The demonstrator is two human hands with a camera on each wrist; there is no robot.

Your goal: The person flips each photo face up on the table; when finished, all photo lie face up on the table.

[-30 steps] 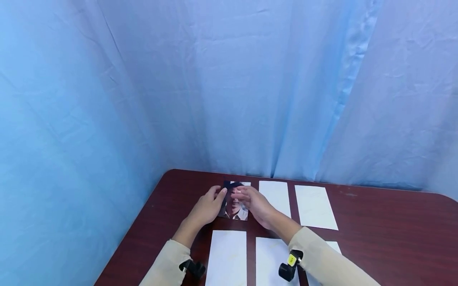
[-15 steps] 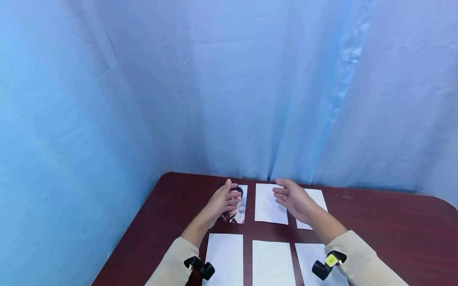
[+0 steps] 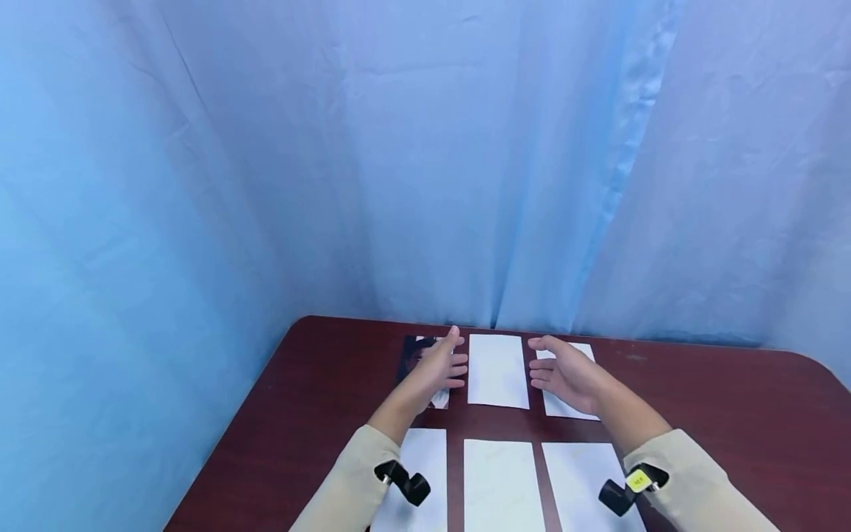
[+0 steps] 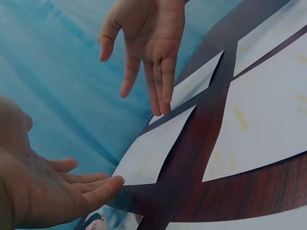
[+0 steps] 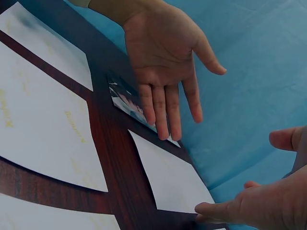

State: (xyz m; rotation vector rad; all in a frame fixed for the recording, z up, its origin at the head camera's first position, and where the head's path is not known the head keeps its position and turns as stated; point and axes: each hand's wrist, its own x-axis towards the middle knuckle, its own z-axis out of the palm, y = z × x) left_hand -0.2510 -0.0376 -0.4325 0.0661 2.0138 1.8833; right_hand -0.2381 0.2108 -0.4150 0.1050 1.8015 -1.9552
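My left hand (image 3: 433,368) hovers over the right side of a face-up portrait photo (image 3: 409,356), hiding much of it. Its fingers are straight, with the palm turned inward. Facing it, my right hand (image 3: 573,375) is held with extended fingers over a white sheet (image 3: 564,403) at the back right. Between the two hands lies another white sheet (image 3: 497,371) in the middle of the back row. The left wrist view shows faint yellow marks on the white sheets, like photo backs. Neither hand holds anything.
A front row of white sheets lies nearer me: one at left (image 3: 425,473), partly under the left sleeve, one in the middle (image 3: 502,484), one at right (image 3: 585,480). The dark red wooden table (image 3: 718,414) meets a blue curtain (image 3: 425,162) behind.
My left hand has moved right across the portrait photo. The right hand has left the photo and moved right, past the middle back sheet. The sheets stay in place.
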